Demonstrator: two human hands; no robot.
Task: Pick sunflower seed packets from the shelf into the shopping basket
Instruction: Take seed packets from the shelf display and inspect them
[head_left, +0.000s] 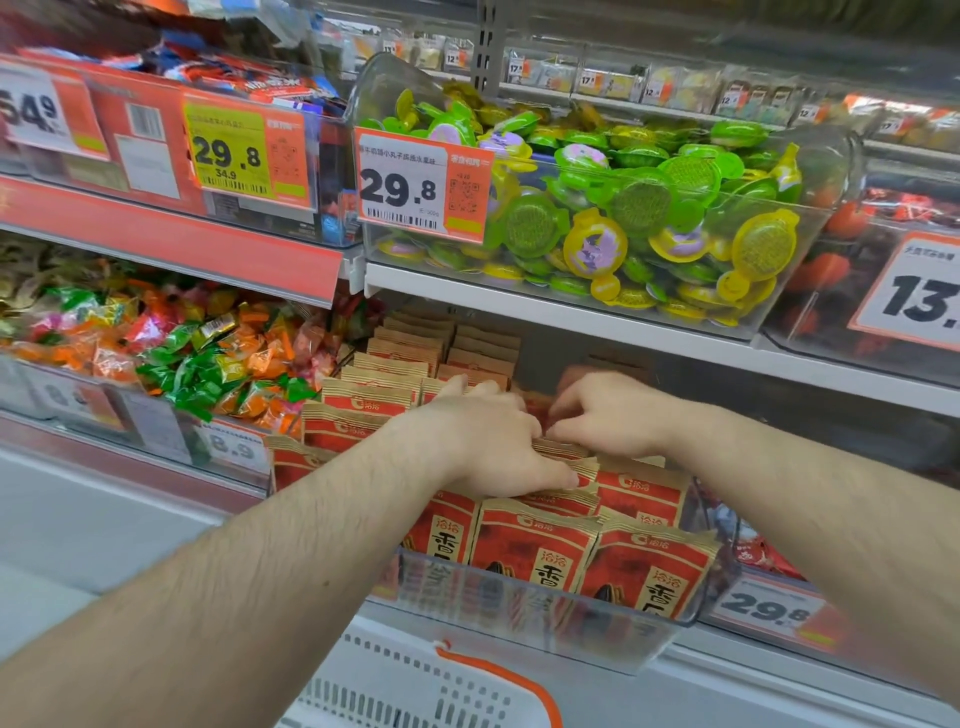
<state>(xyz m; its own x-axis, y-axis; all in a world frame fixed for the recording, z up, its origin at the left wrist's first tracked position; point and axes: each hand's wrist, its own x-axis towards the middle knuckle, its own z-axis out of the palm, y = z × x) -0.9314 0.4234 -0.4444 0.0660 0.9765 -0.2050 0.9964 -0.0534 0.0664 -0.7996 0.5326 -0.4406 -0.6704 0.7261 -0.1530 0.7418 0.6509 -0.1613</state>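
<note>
Red and tan sunflower seed packets (535, 540) stand in rows inside a clear plastic bin (524, 623) on the lower shelf. My left hand (488, 441) lies over the packet tops in the middle rows, its fingers curled down among them and its thumb along their edges. Just to the right, my right hand (608, 410) reaches into the same rows with bent fingers that pinch at a packet's top edge, which is blurred. A white shopping basket with an orange handle (426, 691) sits below the bin at the bottom of the view.
Wrapped candies (171, 343) fill the bin to the left. Above the seeds, a clear bin (779, 234) of green and yellow jelly cups overhangs the shelf. Price tags (423, 189) hang along the shelf fronts. Red snacks (841, 223) sit in the bin at the right.
</note>
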